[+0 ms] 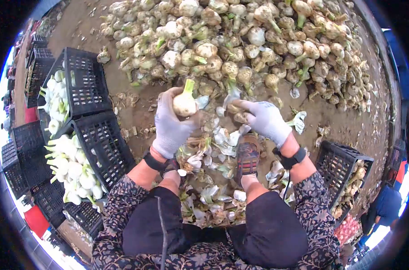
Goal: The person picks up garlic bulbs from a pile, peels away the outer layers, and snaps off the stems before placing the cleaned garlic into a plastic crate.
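My left hand [175, 119], in a pale glove with dirt-stained fingers, is closed around a garlic bulb [185, 104]. The bulb is whitish with brown stains, and its short cut green stem points up. To the right, my gloved right hand [260, 118] has its brown-stained fingers curled together, apart from the bulb. A strip of pale peel [232, 96] shows right at those fingertips; I cannot tell what they hold. Below both hands, loose peelings [222, 141] litter the ground around my shoes.
A large heap of unpeeled bulbs [231, 49] lies ahead. At left, black crates [88, 74] hold cleaned white bulbs [74, 168]. Another black crate [337, 168] at right contains brownish scraps, with a red mesh bag [347, 228] behind it. A person in dark blue [386, 202] is at far right.
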{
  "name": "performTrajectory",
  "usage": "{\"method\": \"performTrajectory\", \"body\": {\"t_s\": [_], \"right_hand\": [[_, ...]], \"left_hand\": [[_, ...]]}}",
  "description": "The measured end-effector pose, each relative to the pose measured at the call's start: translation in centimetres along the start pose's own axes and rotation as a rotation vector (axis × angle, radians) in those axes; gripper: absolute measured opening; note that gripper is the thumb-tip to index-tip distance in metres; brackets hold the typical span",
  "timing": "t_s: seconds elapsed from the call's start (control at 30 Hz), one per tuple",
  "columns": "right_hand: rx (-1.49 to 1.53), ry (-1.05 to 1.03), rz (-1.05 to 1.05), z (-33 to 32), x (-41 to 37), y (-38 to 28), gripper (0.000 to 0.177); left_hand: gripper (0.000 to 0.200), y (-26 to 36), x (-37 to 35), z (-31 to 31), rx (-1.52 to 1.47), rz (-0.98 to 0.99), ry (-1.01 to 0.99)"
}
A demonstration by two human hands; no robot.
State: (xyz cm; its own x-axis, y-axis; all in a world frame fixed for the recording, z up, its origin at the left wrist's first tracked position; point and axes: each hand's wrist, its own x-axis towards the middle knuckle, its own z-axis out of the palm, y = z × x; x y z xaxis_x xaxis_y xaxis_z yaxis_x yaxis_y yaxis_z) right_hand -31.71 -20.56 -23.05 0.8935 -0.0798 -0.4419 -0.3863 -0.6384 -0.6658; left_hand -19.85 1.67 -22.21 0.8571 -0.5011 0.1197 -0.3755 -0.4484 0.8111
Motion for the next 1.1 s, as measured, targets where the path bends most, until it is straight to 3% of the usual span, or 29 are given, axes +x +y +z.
{"method": "performTrajectory", "body": {"t_s": [0.1, 0.23, 0.37, 0.5, 0.6, 0.8, 0.97, 1.07, 1.1], "right_hand": [[0.557, 0.047, -0.081, 0.6, 0.4, -1.6, 0.038], [0.802, 0.022, -0.044, 2.0, 1.8, -6.2, 0.034], [0.742, 0.226, -0.039, 3.8, 2.6, -6.6, 0.028], [0.769, 0.064, 0.083, 3.3, 2.6, -5.4, 0.023], [0.823, 0.182, -0.034, 2.7, 2.1, -6.3, 0.021], [0.717, 0.284, 0.046, 4.6, 2.9, -5.4, 0.022], [0.881, 0.145, 0.041, 2.8, 1.3, -4.9, 0.019], [0.891, 0.126, 0.068, 2.7, 1.1, -4.5, 0.019], [0.574, 0.209, -0.055, 2.2, 1.4, -4.3, 0.02]], "left_hand": [[0.06, 0.5, 0.0, -0.3, 0.126, 0.092, -0.004], [0.063, 0.7, -0.6, 0.1, 0.271, 0.223, -0.055], [0.068, 0.7, -1.0, -0.3, 0.38, 0.223, -0.147], [0.065, 0.7, -1.2, -1.1, 0.434, 0.316, -0.18], [0.061, 1.6, -1.0, -0.8, 0.41, 0.312, -0.199], [0.063, 1.7, -1.1, 0.0, 0.458, 0.307, -0.197], [0.066, 2.8, -0.8, 0.1, 0.255, 0.166, -0.21], [0.062, 2.3, -0.9, 1.1, 0.183, 0.21, -0.189], [0.062, 1.5, -1.2, 1.5, 0.168, 0.224, -0.244]]}}
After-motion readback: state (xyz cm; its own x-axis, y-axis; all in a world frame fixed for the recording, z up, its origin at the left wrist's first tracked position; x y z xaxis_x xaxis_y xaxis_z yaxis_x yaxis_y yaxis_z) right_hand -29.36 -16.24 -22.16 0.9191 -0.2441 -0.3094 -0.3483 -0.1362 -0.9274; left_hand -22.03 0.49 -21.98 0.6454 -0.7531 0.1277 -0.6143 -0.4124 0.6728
